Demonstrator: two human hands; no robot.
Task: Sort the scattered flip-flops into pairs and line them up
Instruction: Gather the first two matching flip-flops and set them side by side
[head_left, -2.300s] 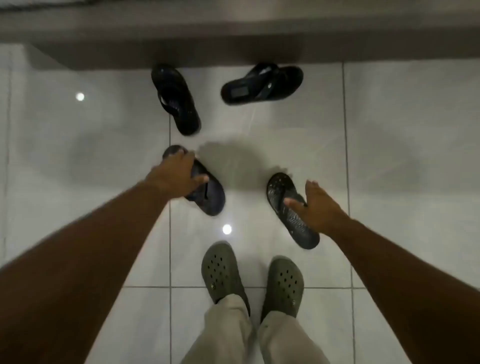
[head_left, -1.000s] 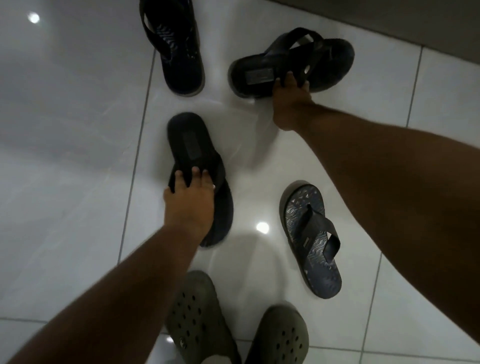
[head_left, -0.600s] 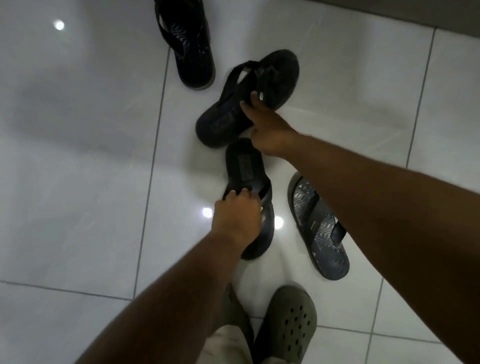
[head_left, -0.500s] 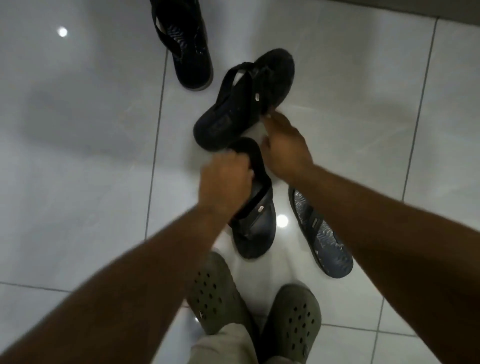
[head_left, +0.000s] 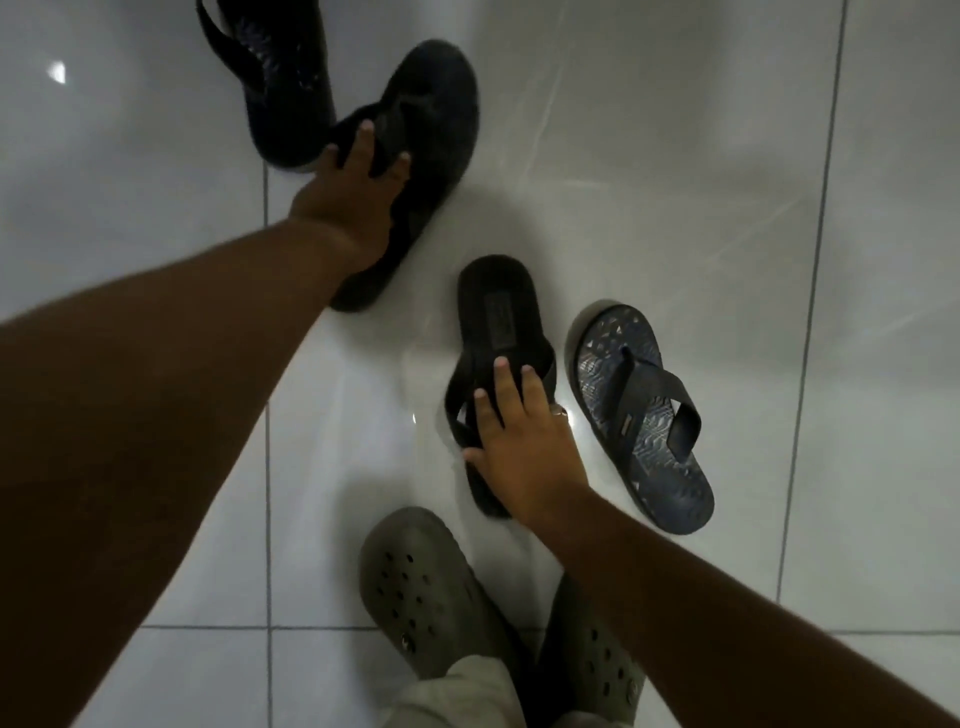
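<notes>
1. L hand (head_left: 347, 201) fingers hooked on strap of far black flip-flop (head_left: 415, 156); patterned mate (head_left: 275, 78) touching it, just beyond.
2. R hand (head_left: 524, 447) flat on near black flip-flop (head_left: 498, 332), fingers over strap, not clamped.
3. Patterned flip-flop (head_left: 641, 415) just right of R hand, on tile floor (head_left: 675, 156).

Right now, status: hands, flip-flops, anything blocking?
Left hand on far black flip-flop, right hand on near black one. Patterned flip-flop beside it; its mate apart. Nothing blocking.
</notes>
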